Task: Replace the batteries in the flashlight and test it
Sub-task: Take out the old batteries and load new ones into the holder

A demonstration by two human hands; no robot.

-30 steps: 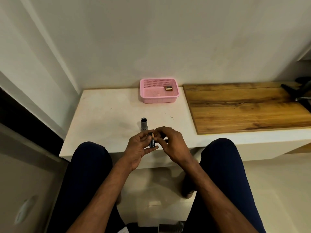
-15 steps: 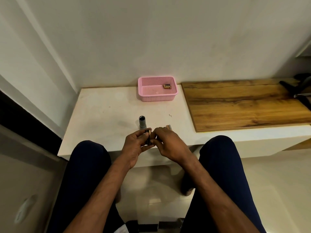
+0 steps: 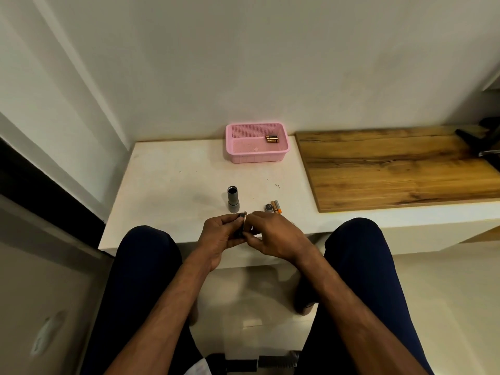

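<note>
The grey flashlight body (image 3: 233,200) stands upright on the white table (image 3: 173,185), its open end up, just beyond my hands. My left hand (image 3: 220,236) grips a small dark battery holder (image 3: 240,230) at the table's front edge. My right hand (image 3: 273,236) pinches a battery at the holder's top, mostly hidden by fingers. The round grey end cap (image 3: 268,207) and loose orange-tipped batteries (image 3: 277,206) lie right of the flashlight. More batteries (image 3: 271,138) rest inside the pink basket (image 3: 257,155) at the back.
A wooden board (image 3: 392,169) covers the ledge to the right, with a dark tool (image 3: 484,144) at its far end. My knees (image 3: 146,247) sit against the table's front edge. Walls close off the back and left.
My hands have stayed together on the holder and drawn slightly nearer to me. The right hand has shifted left, uncovering the end cap and loose batteries on the table.
</note>
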